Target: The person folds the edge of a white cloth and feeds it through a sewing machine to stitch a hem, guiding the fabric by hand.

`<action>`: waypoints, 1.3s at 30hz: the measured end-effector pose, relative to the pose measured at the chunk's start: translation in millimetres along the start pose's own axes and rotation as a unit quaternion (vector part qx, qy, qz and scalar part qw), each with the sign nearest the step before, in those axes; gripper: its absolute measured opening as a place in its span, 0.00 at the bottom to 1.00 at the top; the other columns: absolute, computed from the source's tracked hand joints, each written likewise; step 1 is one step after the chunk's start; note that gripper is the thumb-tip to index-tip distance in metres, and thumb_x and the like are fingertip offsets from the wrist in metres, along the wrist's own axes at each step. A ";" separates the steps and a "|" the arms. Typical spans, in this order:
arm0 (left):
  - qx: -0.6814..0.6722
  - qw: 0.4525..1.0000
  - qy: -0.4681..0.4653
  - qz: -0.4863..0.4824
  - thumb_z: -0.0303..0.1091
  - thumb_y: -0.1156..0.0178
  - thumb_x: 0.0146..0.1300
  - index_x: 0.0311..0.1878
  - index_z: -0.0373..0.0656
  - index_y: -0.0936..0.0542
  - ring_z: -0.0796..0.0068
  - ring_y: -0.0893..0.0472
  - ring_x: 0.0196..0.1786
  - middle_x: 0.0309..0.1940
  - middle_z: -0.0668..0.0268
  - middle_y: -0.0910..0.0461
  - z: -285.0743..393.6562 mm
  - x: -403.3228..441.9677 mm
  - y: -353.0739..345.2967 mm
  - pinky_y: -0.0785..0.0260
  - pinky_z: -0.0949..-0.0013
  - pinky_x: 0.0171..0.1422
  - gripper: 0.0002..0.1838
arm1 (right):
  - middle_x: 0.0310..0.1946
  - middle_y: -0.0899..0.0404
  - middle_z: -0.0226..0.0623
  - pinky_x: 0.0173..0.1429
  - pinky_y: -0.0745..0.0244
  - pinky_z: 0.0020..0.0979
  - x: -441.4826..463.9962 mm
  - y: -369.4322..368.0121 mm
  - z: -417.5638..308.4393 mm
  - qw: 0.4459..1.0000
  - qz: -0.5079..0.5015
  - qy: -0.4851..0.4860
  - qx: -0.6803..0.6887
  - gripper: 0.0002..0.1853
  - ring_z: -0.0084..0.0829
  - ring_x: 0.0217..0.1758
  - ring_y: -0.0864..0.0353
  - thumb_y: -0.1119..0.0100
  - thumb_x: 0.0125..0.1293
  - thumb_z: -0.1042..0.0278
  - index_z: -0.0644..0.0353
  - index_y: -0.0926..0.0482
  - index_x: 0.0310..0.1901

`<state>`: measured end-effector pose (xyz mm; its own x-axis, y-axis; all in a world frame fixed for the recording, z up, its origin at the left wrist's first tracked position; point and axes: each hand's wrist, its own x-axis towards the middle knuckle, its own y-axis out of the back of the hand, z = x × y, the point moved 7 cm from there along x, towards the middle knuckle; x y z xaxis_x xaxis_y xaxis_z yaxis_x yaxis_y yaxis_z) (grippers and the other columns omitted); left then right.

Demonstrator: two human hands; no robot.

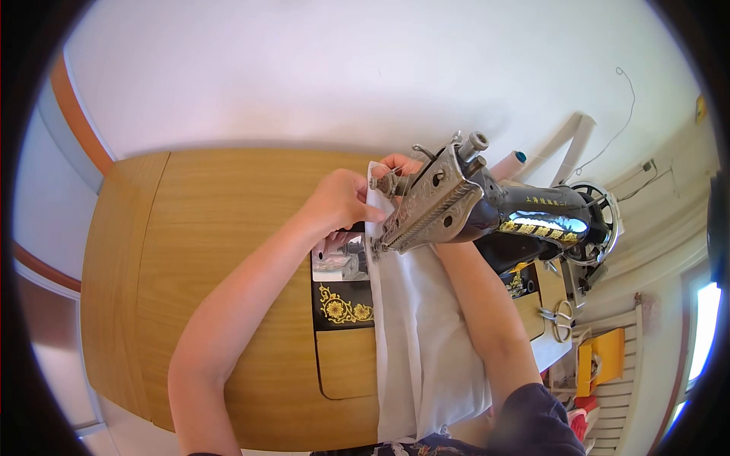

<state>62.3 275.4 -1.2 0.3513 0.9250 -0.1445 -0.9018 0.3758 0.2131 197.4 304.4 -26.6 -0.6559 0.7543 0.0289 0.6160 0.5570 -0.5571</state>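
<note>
A length of white fabric (426, 334) runs from the sewing machine's needle area down over the table's front edge to my lap. My left hand (344, 199) pinches the fabric's left edge just behind the presser foot, thumb and fingers closed. My right hand (401, 162) reaches behind the machine head; only a few bent fingers show, at the top of the raised fabric, and they appear closed on it. The black sewing machine (525, 216) has an engraved metal faceplate (441, 201), which hides the needle and most of my right hand.
The wooden table (228, 213) extends to the left, with a white wall behind. Scissors (561, 319) lie at its right edge, near the machine's handwheel (601, 224). A thread spool (509, 165) stands behind the machine. A yellow box (601, 361) sits on a rack at lower right.
</note>
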 end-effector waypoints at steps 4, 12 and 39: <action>0.019 0.998 0.046 -0.027 0.25 0.29 0.49 0.31 0.35 0.15 0.78 0.25 0.19 0.20 0.64 0.20 11.7 -12.6 0.0 0.35 0.70 0.21 0.07 | 0.46 0.26 0.30 0.58 0.29 0.31 -5.8 -15.2 -7.8 0.999 0.001 -0.015 0.051 0.16 0.25 0.51 0.27 0.40 0.67 0.59 0.56 0.27 0.51; 0.033 0.998 0.027 0.051 0.25 0.31 0.51 0.27 0.33 0.17 0.77 0.25 0.18 0.15 0.62 0.23 1.8 -5.9 1.0 0.36 0.68 0.21 0.05 | 0.42 0.28 0.32 0.50 0.24 0.32 -3.0 -27.2 -11.8 0.991 -0.067 -0.024 0.110 0.16 0.26 0.46 0.26 0.38 0.64 0.58 0.60 0.24 0.47; -0.158 0.976 -0.057 0.137 0.48 0.46 0.71 0.35 0.38 0.20 0.89 0.39 0.14 0.25 0.69 0.25 29.1 -19.9 32.1 0.52 0.79 0.17 0.20 | 0.37 0.21 0.25 0.39 0.29 0.16 -1.6 13.3 -10.4 0.983 0.097 0.031 -0.150 0.10 0.15 0.38 0.24 0.43 0.67 0.64 0.58 0.26 0.45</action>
<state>33.6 270.6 36.6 0.0959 0.9953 -0.0119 -0.9921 0.0946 -0.0824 211.2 314.2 -25.5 -0.4921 0.8705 0.0022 0.8337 0.4720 -0.2866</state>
